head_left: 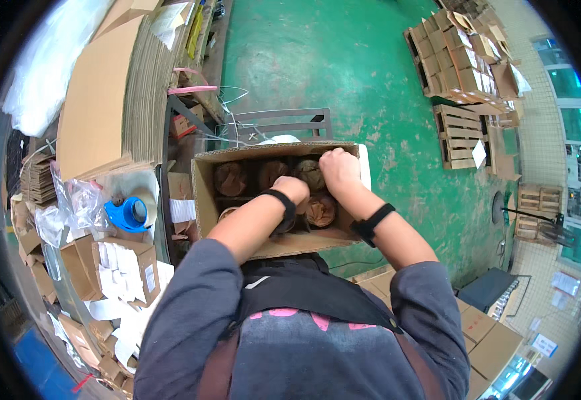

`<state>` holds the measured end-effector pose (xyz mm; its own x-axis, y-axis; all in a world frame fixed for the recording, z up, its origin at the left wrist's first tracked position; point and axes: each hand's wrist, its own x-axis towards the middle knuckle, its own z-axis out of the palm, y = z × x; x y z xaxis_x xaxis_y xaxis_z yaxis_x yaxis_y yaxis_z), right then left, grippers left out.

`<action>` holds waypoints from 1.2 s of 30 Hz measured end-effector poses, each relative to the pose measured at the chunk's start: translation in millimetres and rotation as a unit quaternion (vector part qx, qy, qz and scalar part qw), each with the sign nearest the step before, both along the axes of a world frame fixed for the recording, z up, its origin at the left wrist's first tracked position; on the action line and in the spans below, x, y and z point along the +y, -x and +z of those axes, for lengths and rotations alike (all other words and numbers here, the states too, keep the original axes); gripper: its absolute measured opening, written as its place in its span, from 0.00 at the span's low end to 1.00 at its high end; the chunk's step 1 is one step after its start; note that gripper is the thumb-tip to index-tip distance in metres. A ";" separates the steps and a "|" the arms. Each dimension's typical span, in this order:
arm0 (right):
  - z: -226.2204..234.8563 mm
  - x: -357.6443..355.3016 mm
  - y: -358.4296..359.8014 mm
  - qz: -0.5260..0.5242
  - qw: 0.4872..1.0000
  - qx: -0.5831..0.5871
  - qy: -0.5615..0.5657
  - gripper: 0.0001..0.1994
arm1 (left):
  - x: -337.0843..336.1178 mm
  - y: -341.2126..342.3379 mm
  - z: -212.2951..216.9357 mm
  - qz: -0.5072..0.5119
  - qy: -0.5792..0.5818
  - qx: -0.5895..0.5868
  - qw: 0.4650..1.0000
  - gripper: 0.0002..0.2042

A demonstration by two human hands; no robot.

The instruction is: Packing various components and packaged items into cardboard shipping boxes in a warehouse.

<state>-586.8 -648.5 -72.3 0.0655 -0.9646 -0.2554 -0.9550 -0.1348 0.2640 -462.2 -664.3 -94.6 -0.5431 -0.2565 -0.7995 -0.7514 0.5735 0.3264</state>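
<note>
An open cardboard box (204, 200) stands in front of me, with several round bundles wrapped in brown paper inside. One paper-wrapped bundle (230, 179) fills the far left corner, and another wrapped bundle (320, 211) sits near the right side. Inside the box, my left hand (296, 191) is closed over the middle, its fingertips hidden among the bundles. My right hand (339, 168) reaches in at the far right corner, fingers curled down beside a wrapped bundle (310, 175). What either hand grips is hidden. A black band circles each wrist.
To the left, a tall stack of flat cardboard (97, 100) rises beside a blue tape dispenser (129, 213) and a carton of white papers (147, 273). A dark metal frame (284, 121) stands beyond the box. Pallets with stacked cartons (454, 63) occupy the far right of the green floor (344, 73).
</note>
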 end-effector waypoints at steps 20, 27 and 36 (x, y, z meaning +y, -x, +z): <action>20.9 73.7 -7.3 -0.455 0.496 -0.691 -0.264 0.23 | 31.8 -61.5 -9.7 0.567 0.010 0.354 0.744 0.26; 30.1 58.2 3.8 -0.449 0.416 -0.776 -0.152 0.17 | 9.6 -48.4 -40.2 0.386 -0.087 0.100 0.913 0.23; -53.2 4.8 -33.3 -0.066 0.968 -0.236 -0.058 0.09 | 20.2 -14.8 -42.2 0.346 -0.120 0.128 0.921 0.21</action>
<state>-553.5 -643.7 -125.5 0.0793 -0.9393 -0.3339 -0.9764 -0.0056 -0.2161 -447.4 -644.0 -136.8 -0.4947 -0.4453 -0.7463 -0.7904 -0.1266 0.5994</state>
